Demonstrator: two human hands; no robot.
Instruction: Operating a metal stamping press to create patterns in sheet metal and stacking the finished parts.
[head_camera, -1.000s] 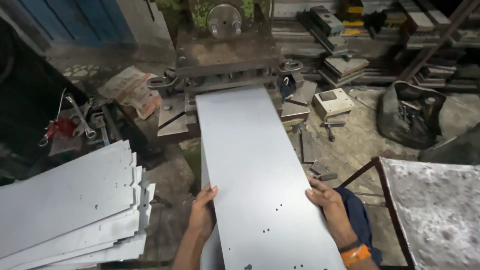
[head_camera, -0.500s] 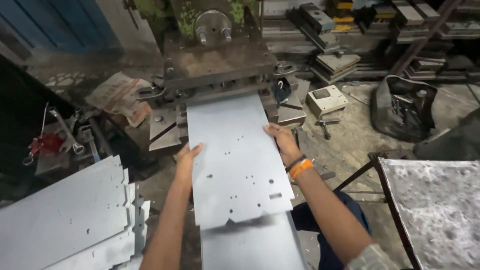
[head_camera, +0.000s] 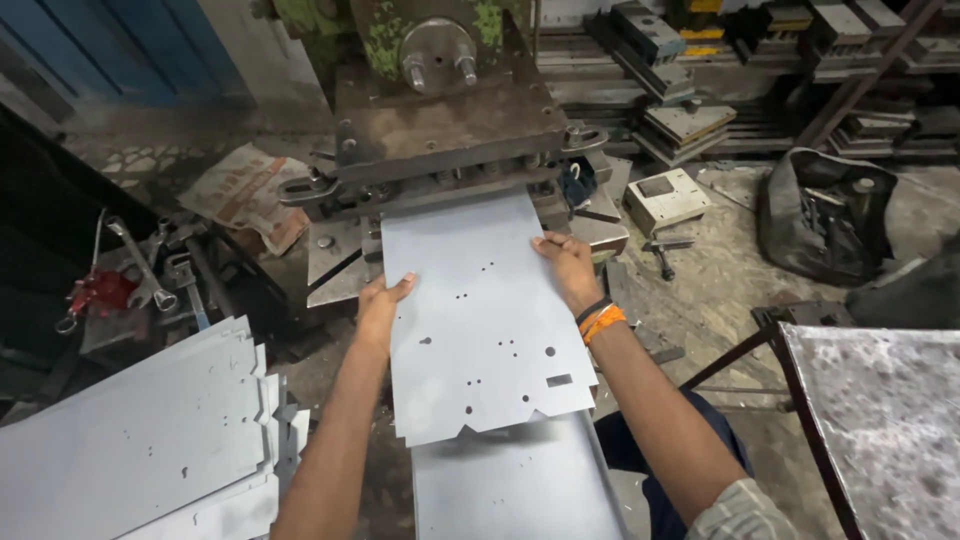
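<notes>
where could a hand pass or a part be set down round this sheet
Free: the plain grey sheet below the punched metal sheet, and the speckled table top at right. Crowded: wrenches at left, stacked punched sheets, and the press bed above.

Dim workshop, light soft and cool, falling from above and somewhat behind the camera. Brightest surfaces are the bare metal: the punched sheet (head_camera: 480, 320), the stacked sheets (head_camera: 130, 440) lower left, the mottled table top (head_camera: 880, 420) lower right. Mild sheen on the punched sheet, no hard glare. Soft shadow under its near edge, cast on the plain sheet (head_camera: 515, 485) below. Far left falls to near black; shelving (head_camera: 760, 60) upper right is murky, detail lost. Press (head_camera: 440, 110) reads clearly, slightly dull. Focus holds mid-frame; both forearms soften toward the bottom edge. Wide-angle lens: straight lines lean and stretch at the corners. Slight grain in the darks.
</notes>
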